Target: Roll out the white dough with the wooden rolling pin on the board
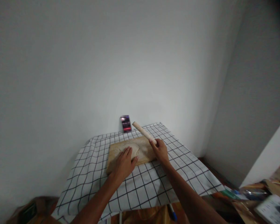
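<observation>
A flattened round of pale dough [135,148] lies on a wooden board [113,155] dusted with flour. My left hand [125,161] rests on the dough's near left part, fingers stretched out and thumb apart, and hides some of it. In my right hand [161,151] is a wooden rolling pin [142,131], gripped near one end. The pin slants up and away to the left, raised above the board's far right part. My right wrist is over the board's right end.
A checked cloth [144,183] covers the table. A dark box-like thing [126,123], blurred out, stands at the back against the white wall [140,62]. Below the front edge lies a blue-tipped pen-like item [174,214]. Assorted clutter with a white box [274,209] sits at the lower right.
</observation>
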Action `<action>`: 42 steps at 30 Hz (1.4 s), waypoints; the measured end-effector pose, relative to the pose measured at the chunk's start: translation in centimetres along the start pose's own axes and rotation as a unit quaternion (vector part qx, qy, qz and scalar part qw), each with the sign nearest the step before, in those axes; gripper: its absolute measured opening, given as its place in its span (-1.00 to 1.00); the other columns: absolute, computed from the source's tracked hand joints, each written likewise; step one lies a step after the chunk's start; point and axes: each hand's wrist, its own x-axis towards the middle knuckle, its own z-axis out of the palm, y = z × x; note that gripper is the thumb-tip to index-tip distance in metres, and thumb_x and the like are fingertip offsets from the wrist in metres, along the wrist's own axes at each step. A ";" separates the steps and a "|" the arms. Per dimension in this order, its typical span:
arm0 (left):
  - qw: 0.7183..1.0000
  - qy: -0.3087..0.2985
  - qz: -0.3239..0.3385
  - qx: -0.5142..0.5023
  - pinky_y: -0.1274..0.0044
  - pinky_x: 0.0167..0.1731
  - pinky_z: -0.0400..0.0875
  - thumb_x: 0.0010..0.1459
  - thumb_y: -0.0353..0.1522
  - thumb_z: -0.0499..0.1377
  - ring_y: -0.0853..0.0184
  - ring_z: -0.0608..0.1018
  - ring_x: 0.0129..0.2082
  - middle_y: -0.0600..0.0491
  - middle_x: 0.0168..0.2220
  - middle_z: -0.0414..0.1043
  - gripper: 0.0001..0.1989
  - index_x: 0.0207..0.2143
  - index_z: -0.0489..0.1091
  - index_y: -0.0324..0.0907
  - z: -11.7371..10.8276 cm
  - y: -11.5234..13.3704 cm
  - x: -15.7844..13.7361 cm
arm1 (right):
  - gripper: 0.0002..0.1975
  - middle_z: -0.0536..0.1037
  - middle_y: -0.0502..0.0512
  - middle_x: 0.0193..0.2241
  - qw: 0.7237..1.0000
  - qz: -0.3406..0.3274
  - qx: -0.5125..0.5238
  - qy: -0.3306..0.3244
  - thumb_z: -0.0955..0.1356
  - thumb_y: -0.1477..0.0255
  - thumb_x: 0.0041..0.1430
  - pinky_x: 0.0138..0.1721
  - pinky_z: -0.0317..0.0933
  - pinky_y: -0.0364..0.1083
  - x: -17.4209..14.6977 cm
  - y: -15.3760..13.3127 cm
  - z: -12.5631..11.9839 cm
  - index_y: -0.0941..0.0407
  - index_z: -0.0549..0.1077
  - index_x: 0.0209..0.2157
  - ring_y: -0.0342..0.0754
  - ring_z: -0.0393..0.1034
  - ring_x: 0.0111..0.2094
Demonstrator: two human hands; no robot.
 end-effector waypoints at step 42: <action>0.996 0.061 0.045 -0.046 0.13 0.38 0.23 0.39 -0.17 -0.05 0.03 0.32 0.38 -0.18 0.34 0.33 -0.47 0.30 0.34 -0.14 2.4 -1.4 2.6 | -0.45 0.47 0.05 -0.39 1.000 0.013 0.022 -0.007 0.27 -0.15 0.25 -0.31 0.18 -0.06 -0.3 -0.7 0.1 0.08 0.50 -0.32 0.01 0.36 -0.35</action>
